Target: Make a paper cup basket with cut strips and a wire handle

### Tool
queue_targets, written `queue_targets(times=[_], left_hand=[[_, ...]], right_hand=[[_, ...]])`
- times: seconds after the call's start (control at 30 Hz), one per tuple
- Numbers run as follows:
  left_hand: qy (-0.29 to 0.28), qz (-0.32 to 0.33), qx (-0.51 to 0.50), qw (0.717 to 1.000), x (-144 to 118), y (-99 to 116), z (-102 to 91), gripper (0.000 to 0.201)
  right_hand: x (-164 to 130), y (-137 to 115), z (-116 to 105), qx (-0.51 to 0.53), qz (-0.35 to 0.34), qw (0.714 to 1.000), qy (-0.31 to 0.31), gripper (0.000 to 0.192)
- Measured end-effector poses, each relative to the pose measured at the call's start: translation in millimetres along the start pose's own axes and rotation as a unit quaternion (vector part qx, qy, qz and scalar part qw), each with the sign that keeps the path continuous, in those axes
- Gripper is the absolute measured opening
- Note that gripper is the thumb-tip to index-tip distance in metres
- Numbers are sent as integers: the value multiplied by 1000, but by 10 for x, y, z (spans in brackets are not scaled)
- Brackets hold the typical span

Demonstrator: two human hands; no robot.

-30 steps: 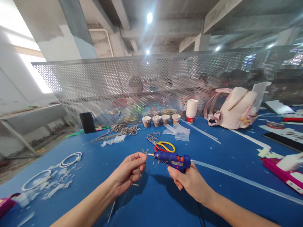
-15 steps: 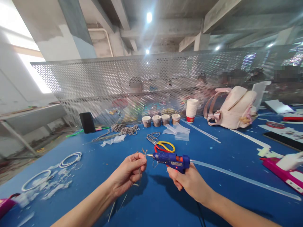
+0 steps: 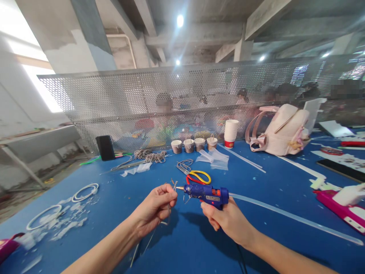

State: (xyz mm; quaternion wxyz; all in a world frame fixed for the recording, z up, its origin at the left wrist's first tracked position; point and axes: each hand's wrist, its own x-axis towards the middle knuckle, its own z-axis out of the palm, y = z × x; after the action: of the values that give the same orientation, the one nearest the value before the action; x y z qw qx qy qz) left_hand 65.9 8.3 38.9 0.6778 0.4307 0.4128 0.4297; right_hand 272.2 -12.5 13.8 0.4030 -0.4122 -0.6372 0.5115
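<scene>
My right hand [image 3: 221,217] is wrapped around the grip of a blue hot glue gun [image 3: 205,194]. A long clear glue stick [image 3: 285,213] sticks out of its back end and runs to the right. The gun's metal nozzle [image 3: 180,187] points left, right by the fingertips of my left hand [image 3: 159,203]. Pinched in that hand is a thin grey-brown cord [image 3: 174,184], its frayed end standing up above the fingers and its tail hanging below. Whether the nozzle touches the cord, I cannot tell. Just beyond the gun lie scissors [image 3: 199,177] with red and yellow handles.
Small paper cups [image 3: 176,146] and a cup stack [image 3: 230,134] stand along the perforated metal screen [image 3: 128,110]. Coiled cord [image 3: 152,156] and a black phone [image 3: 105,147] are at the back left. White rings [image 3: 85,193] lie left; a pale backpack [image 3: 285,131] sits right.
Almost nothing differs. Both hands, the cord and the glue gun stay in nearly the same place, with only a tiny shift at the nozzle.
</scene>
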Motion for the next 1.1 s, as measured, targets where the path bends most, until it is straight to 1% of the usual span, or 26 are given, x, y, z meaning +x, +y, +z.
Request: queue_targets(times=[0.1, 0.27, 0.43, 0.57, 0.7, 0.8, 0.9, 1.0, 1.1], left_hand=[[-1, 3, 0, 1000, 2, -2, -2, 38], [-9, -1, 0, 1000, 15, -12, -16, 38], [-7, 1, 1, 1000, 26, -12, -41, 37], [12, 13, 0, 1000, 47, 31, -82, 38], [37, 35, -16, 999, 87, 92, -141, 40], [50, 50, -26, 997, 107, 134, -174, 40], [57, 55, -33, 996, 109, 169, -191, 39], [58, 51, -37, 996, 108, 194, -195, 39], [56, 52, -39, 996, 117, 202, -185, 37]], right_hand=[[-4, 4, 0, 5, 10, 1000, -11, 36], [-10, 14, -2, 4, -10, 1000, -9, 37], [-10, 25, -13, 12, -3, 1000, -20, 38], [23, 76, -51, 49, -1, 999, -18, 38], [72, 69, -92, 58, 31, 997, -27, 39], [100, 57, -122, 17, 62, 998, -6, 40], [111, 131, -188, -44, 87, 995, 14, 42], [89, 260, -326, -113, 107, 986, 55, 42], [48, 326, -514, -201, 113, 966, 115, 42]])
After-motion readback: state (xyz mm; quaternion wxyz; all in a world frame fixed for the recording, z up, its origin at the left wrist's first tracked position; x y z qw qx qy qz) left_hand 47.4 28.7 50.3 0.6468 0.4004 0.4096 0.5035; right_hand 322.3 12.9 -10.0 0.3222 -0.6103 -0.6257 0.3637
